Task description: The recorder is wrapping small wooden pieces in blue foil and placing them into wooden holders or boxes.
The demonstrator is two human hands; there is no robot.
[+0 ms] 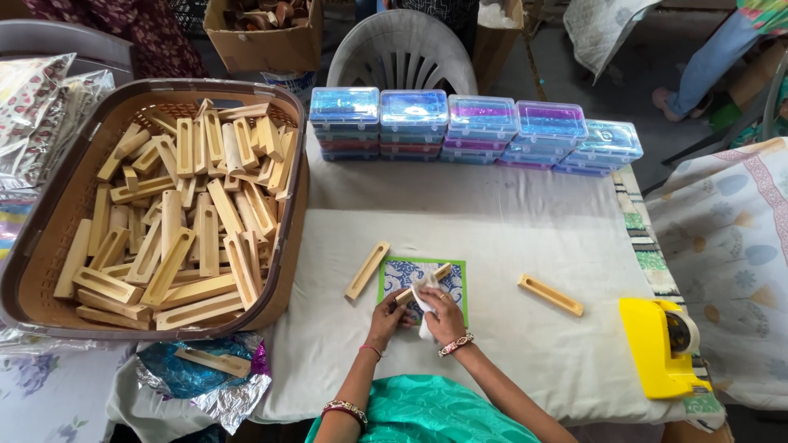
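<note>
Left hand: we see the left hand point(387, 318) low at the middle of the table point(525, 238), its fingers closed on the near end of a pale, narrow slotted wooden block point(425, 281), which steadies the piece.
Right hand: the right hand point(444, 316) lies just beside the left, fingers pinched on a small crumpled white cloth point(424, 297) pressed against the block; we judge this a wiping grip.
Held block: light, unfinished wood, long and slim, lying slantwise with its far end toward the upper right; the cloth and the hands cover its near half, so we cannot tell how its slot faces.
Work mat: a green-bordered square card with a blue and white pattern point(454, 283) lies under the hands, apparently to keep the work off the white table covering.
Supply: a large brown woven plastic basket point(49, 238) at the left holds a loose heap of like blocks, within reach of the left arm.
Loose pieces: one slotted wooden block point(367, 270) lies just left of the mat, another point(550, 295) well apart to the right, both slot up.
Far edge: a row of stacked clear plastic boxes with blue and purple contents point(472, 131) stands away from the working area.
Right edge: a yellow tape dispenser point(657, 344) sits near the table corner.
</note>
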